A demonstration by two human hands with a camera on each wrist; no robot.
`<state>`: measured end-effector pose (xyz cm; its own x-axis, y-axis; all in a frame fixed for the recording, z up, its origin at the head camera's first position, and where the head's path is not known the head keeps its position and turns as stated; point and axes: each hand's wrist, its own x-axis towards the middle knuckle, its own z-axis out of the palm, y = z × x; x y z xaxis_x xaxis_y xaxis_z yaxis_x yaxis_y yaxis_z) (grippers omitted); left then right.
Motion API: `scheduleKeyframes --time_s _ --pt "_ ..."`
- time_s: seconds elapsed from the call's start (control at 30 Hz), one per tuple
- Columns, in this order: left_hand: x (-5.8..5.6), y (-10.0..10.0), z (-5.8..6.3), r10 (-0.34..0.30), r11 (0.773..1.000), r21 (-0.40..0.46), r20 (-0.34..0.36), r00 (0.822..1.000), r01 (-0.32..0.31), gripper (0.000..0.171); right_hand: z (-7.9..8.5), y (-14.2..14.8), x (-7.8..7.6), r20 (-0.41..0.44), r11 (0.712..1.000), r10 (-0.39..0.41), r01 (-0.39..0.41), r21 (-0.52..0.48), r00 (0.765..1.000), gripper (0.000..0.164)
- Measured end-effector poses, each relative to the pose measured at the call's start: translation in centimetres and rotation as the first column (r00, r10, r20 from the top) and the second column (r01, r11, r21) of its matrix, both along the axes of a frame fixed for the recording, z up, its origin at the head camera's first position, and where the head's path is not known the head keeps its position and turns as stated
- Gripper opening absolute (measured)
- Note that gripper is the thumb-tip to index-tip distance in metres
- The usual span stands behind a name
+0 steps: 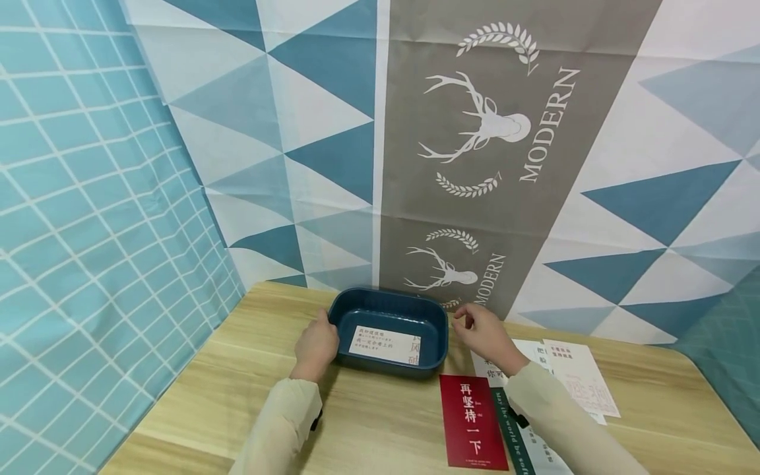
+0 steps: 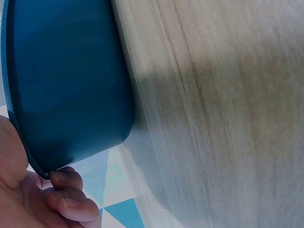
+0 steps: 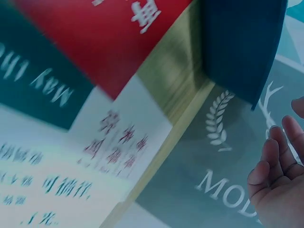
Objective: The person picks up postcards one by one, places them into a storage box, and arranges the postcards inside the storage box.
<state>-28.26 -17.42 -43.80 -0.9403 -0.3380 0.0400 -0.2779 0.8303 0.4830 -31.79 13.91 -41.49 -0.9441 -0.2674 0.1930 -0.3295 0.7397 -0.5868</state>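
Note:
A dark blue rectangular basin (image 1: pixel 388 363) with rounded corners stands at the back of the table. In it lies a white card (image 1: pixel 384 344) printed with Chinese characters. My left hand (image 1: pixel 317 341) holds the basin's left end; the left wrist view shows the fingers (image 2: pixel 71 203) curled at the rim of the basin (image 2: pixel 66 85). To the right of the basin is my right hand (image 1: pixel 483 332), its fingers (image 3: pixel 271 154) loosely bent, apart from the rim and holding nothing. A red card (image 1: pixel 473 422) lies in front of that hand.
Beside the red card lies a dark green card (image 1: pixel 512 429), partly under the right sleeve. White printed cards (image 1: pixel 584 379) overlap farther right. A patterned cloth (image 1: pixel 451 145) hangs behind the wooden table (image 1: pixel 196 389), and a blue tile-pattern cloth (image 1: pixel 89 198) hangs at left.

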Motion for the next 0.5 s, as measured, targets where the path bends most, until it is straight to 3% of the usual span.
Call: scheduleKeyframes --time_s 0.33,0.5 --pt "-0.1 0.0 -0.1 -0.009 1.000 0.010 0.010 1.000 0.009 0.032 -0.2 3.3 0.9 0.039 0.998 -0.057 0.056 0.043 0.998 0.025" --pt "-0.2 -0.1 -0.1 -0.014 1.000 0.003 0.012 1.000 0.014 0.032 -0.5 4.7 1.5 0.013 0.996 -0.071 0.070 0.062 0.997 0.023"
